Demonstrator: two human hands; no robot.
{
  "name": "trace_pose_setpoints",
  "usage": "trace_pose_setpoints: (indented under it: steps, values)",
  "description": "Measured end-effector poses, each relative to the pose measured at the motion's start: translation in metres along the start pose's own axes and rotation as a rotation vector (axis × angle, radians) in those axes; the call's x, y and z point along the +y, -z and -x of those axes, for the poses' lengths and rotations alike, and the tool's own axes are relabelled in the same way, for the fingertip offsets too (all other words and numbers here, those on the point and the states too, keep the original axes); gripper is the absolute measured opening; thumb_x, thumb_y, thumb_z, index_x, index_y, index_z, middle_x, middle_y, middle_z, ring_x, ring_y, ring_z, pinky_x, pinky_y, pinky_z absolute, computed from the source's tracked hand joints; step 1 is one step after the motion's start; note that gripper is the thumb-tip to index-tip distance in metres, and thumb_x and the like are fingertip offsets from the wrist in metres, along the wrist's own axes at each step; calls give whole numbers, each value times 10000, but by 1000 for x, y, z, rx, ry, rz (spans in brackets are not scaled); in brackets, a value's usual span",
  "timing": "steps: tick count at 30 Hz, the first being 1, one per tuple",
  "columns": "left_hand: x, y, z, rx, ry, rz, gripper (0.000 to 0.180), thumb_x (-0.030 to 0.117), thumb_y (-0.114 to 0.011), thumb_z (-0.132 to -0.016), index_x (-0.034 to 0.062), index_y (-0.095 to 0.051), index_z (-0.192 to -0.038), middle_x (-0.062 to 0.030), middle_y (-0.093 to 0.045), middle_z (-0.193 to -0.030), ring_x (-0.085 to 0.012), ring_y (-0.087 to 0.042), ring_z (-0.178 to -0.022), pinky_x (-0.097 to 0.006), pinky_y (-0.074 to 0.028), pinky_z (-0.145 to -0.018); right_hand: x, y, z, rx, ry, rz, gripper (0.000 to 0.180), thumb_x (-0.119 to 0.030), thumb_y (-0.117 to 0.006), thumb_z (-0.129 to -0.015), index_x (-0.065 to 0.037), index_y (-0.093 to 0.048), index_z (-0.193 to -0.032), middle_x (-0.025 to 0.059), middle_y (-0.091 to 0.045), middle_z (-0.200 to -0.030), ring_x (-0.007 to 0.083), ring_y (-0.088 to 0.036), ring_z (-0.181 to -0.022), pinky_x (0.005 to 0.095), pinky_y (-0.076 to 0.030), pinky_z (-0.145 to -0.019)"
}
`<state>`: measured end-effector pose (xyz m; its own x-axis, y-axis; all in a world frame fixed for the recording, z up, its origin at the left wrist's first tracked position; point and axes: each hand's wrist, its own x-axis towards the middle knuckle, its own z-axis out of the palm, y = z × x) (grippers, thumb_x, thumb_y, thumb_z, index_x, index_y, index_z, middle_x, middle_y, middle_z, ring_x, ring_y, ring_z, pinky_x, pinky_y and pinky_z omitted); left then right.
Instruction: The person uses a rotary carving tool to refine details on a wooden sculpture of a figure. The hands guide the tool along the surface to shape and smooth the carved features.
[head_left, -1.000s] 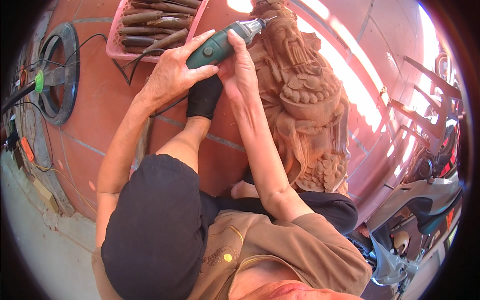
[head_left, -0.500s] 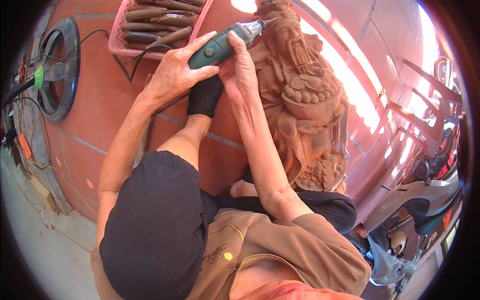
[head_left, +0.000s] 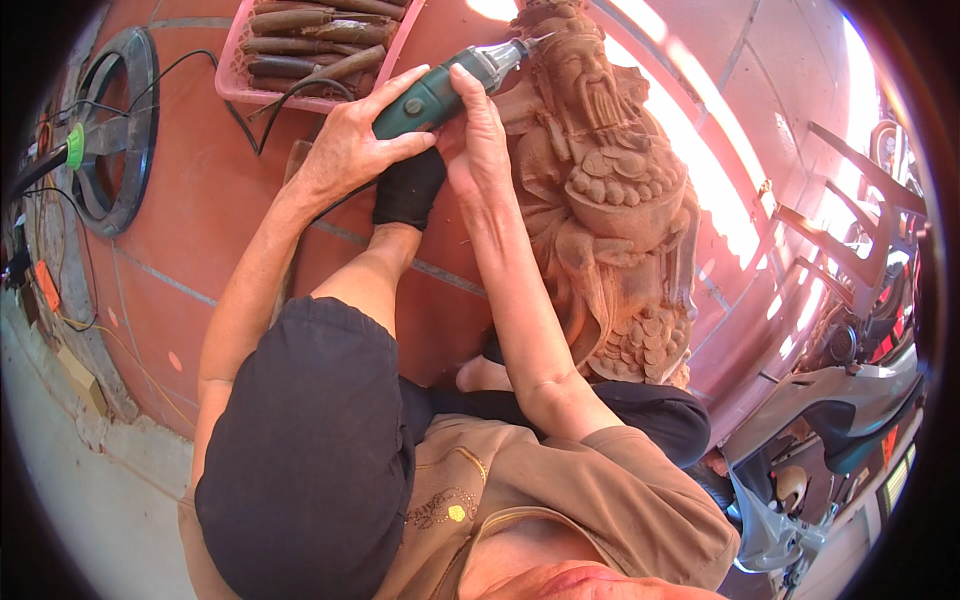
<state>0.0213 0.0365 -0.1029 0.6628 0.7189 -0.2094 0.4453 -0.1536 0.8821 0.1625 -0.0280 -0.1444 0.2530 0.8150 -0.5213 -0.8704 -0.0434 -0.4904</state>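
A green rotary tool [head_left: 424,103] with a grey nose is held between both hands, its thin bit pointing right at the statue's head. My left hand [head_left: 345,145] wraps round the rear of the tool's body. My right hand [head_left: 476,135] supports it from the right, with the thumb along the front of the body. Beside them lies a carved wooden statue [head_left: 625,200] of a bearded figure holding a bowl of rounded shapes. The bit's tip is close to the face and headwear; whether it touches the wood I cannot tell.
A pink plastic basket [head_left: 233,75] holds several wood-handled tools [head_left: 315,45]. A black cord [head_left: 255,135] loops near it. At the left stands a round dark base [head_left: 120,190] with spokes. Chairs [head_left: 840,245] and a motorbike [head_left: 800,410] stand at the right. My bent knee [head_left: 310,440] rises below my left arm.
Both hands still hold the rotary tool in almost the same place. The whole view has shifted slightly.
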Motion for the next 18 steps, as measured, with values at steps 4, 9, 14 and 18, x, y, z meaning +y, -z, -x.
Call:
trace_pose_setpoints:
  steps: [4, 9, 14, 18]
  values:
    - [-1, 0, 1, -2, 1, 2, 712, 262, -785, -791, 108, -513, -1431, -219, -667, -1210, -354, -683, -1060, -393, -532, -903, 2, -3, 0, 23, 23, 28, 416, -304, -758, -868, -85, -547, -1152, 17, -609, -1017, 127, -633, -900, 313, -566, -775]
    - [-2, 0, 2, -4, 9, -9, 721, 259, -785, -798, 126, -502, -1447, -191, -685, -1165, -290, -676, -1014, -369, -527, -884, 3, -4, 1, 35, 30, 30, 442, -314, -763, -857, -83, -526, -1151, 21, -598, -1001, 119, -636, -861, 296, -584, -736]
    - [-7, -2, 4, 14, -21, -26, 740, 251, -783, -809, 159, -481, -1478, -137, -714, -1088, -159, -657, -930, -317, -515, -852, 4, -3, 1, 33, 22, 34, 438, -310, -764, -857, -84, -525, -1147, 21, -597, -999, 120, -636, -864, 294, -587, -728]
    - [-4, -2, 4, 1, 18, 9, 718, 272, -786, -794, 102, -510, -1434, -212, -652, -1252, -350, -668, -1103, -388, -519, -939, 4, -3, 2, 32, 21, 38, 440, -311, -765, -855, -86, -523, -1146, 19, -594, -1001, 119, -635, -863, 296, -589, -724]
